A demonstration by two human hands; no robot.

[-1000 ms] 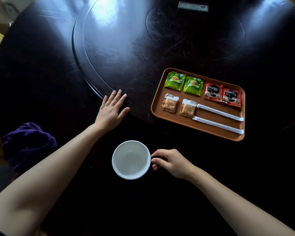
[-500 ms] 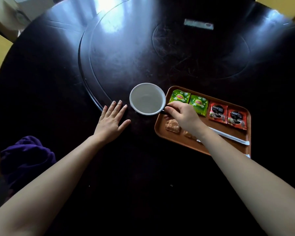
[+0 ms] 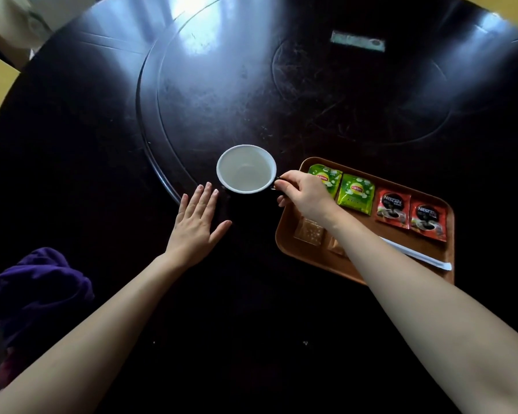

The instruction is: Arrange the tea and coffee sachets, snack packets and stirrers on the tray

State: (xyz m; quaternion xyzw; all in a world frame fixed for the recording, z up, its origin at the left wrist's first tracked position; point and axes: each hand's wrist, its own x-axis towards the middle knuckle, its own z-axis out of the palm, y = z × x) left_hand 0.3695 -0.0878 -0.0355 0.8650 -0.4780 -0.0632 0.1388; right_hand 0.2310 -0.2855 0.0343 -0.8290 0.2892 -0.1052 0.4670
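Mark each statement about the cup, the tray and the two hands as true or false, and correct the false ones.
1. The right hand pinches the handle of the cup. True.
2. The cup stands on the tray. False: it stands on the dark table, left of the tray.
3. The left hand lies flat on the table with nothing in it. True.
4. Both Nescafe sachets are green. False: they are red; the Lipton sachets are green.
5. The cup holds coffee. False: its white inside looks empty.

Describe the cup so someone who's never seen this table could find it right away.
On the dark round table, look just left of the orange tray. The cup stands there, its handle pinched by the right hand. It is the only round, white-rimmed thing; everything on the tray is flat packets.
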